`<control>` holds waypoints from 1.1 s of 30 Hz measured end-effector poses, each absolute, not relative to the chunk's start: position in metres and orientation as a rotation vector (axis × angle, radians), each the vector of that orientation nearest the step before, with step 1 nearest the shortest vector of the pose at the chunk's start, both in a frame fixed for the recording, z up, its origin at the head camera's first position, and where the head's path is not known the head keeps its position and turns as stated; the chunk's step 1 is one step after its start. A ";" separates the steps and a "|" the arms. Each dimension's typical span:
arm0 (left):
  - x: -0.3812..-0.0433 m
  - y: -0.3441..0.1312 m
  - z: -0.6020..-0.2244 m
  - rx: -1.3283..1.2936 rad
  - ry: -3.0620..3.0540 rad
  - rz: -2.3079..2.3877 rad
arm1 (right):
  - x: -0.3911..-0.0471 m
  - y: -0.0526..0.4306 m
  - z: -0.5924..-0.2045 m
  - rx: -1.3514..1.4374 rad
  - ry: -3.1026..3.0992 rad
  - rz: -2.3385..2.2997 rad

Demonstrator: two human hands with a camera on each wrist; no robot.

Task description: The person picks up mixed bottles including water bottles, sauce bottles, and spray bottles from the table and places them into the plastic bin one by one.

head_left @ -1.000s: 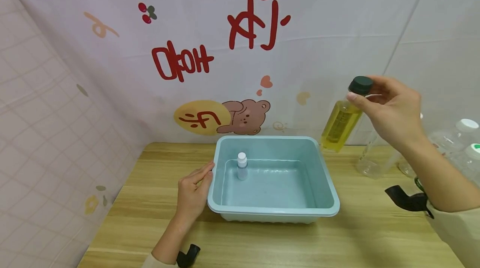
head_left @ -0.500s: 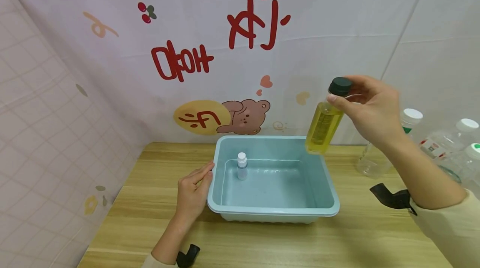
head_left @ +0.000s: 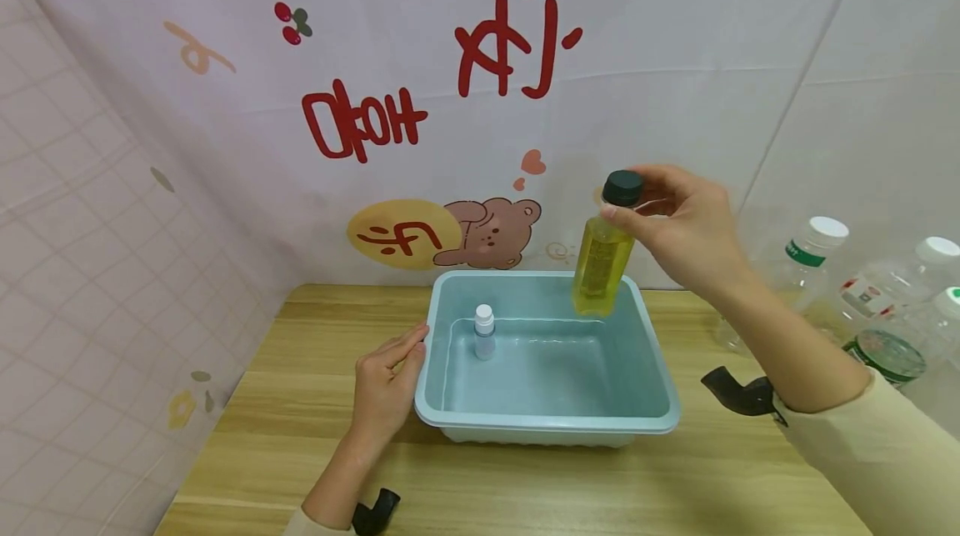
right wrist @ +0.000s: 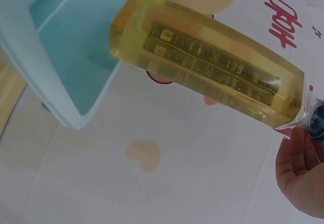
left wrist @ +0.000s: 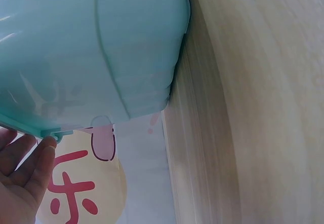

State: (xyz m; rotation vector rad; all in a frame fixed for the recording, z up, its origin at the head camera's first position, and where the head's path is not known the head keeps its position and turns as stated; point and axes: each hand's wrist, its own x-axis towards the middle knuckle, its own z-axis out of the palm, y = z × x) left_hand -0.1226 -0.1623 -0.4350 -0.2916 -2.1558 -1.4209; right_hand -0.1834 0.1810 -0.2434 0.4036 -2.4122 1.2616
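A tall bottle of yellow liquid with a dark cap hangs slightly tilted over the back right part of a light blue plastic basin. My right hand grips it at the neck, just below the cap. In the right wrist view, the bottle shows dark printing on its side, its base toward the basin. At the basin's left side my left hand holds the rim. The left wrist view shows the fingers at the rim's edge. Inside the basin, a small white-capped bottle stands upright.
Several clear plastic bottles stand at the right, among them one with a white cap and green band and one with a red and white label. A wooden table carries everything. A printed white cloth hangs behind.
My right hand has carried the yellow-liquid bottle leftward and slightly down, from beside the basin to above its inside. The left hand and the basin have stayed put.
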 end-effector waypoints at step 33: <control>-0.125 -0.164 -0.438 -0.314 -2.139 -1.416 | -0.200 0.137 -0.267 0.635 -2.772 1.143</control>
